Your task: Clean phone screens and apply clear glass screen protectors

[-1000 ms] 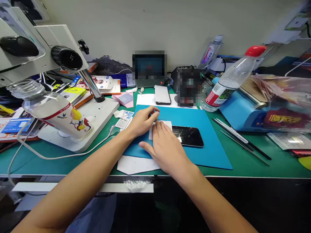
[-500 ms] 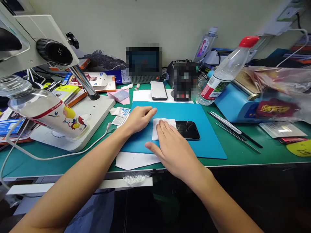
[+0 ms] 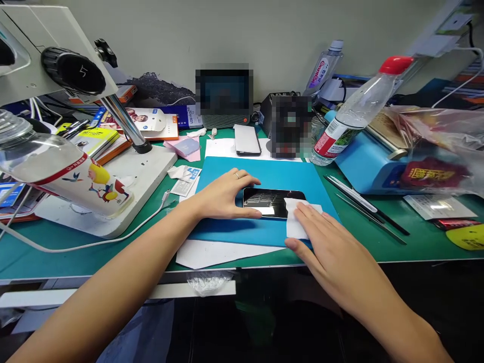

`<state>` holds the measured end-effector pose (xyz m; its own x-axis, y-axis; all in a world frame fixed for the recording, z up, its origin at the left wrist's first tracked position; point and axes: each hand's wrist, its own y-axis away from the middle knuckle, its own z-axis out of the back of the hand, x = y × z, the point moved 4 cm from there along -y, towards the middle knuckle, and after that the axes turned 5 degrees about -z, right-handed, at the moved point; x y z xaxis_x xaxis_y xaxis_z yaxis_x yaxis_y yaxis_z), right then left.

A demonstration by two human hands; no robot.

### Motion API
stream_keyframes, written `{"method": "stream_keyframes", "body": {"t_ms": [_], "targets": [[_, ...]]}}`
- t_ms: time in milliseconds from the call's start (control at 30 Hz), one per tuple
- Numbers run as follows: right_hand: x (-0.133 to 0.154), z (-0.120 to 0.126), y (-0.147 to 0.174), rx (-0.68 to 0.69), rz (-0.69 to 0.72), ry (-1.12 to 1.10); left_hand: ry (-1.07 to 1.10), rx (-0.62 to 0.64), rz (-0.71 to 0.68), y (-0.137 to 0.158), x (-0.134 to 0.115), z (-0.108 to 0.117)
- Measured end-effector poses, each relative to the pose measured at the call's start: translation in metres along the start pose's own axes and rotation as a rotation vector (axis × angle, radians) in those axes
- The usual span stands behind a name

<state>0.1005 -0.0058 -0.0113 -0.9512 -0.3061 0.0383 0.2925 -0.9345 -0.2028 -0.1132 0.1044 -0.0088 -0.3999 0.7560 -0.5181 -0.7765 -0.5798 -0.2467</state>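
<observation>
A smartphone (image 3: 270, 204) with a black, glossy screen lies flat on the blue mat (image 3: 234, 231). My left hand (image 3: 230, 194) grips its left end, the thumb along the near edge and the fingers at the far edge. A ring shows on one of those fingers. Over the phone's right end, my right hand (image 3: 327, 232) presses a folded white wipe (image 3: 295, 222) under its fingers, which are stretched out close together. The thumb rests by the wipe's near corner. The wipe covers the phone's right end.
A microscope stand (image 3: 151, 166) and a large jar (image 3: 102, 186) are at left, with a white cable (image 3: 113, 242) in front. Tweezers (image 3: 370, 219) lie right of the mat. Behind them leans a red-capped bottle (image 3: 350, 118). Another phone-shaped slab (image 3: 247, 139) lies behind the mat.
My right hand and the wipe have moved right, from the phone's left part to its right end. My left hand has come down onto the phone's left end.
</observation>
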Motion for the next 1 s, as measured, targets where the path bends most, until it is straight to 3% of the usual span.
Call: {"method": "stream_keyframes", "body": {"t_ms": [167,433,567,767,1000], "targets": [[-0.003,0.000,-0.028,0.032,-0.023,-0.015,0.013,0.002,0.007,0.000,0.000,0.000],[-0.002,0.002,-0.003,0.019,-0.039,-0.034,-0.012,0.007,-0.022,0.000,-0.001,-0.003],[0.001,-0.002,-0.020,0.060,-0.065,-0.032,0.000,0.009,-0.026,0.000,-0.002,-0.004],[0.045,-0.011,-0.050,0.087,-0.088,-0.037,0.068,-0.136,0.053,0.002,0.007,-0.004],[0.088,-0.017,-0.050,0.159,-0.060,-0.215,0.144,-0.246,0.134,0.003,0.018,-0.005]]}}
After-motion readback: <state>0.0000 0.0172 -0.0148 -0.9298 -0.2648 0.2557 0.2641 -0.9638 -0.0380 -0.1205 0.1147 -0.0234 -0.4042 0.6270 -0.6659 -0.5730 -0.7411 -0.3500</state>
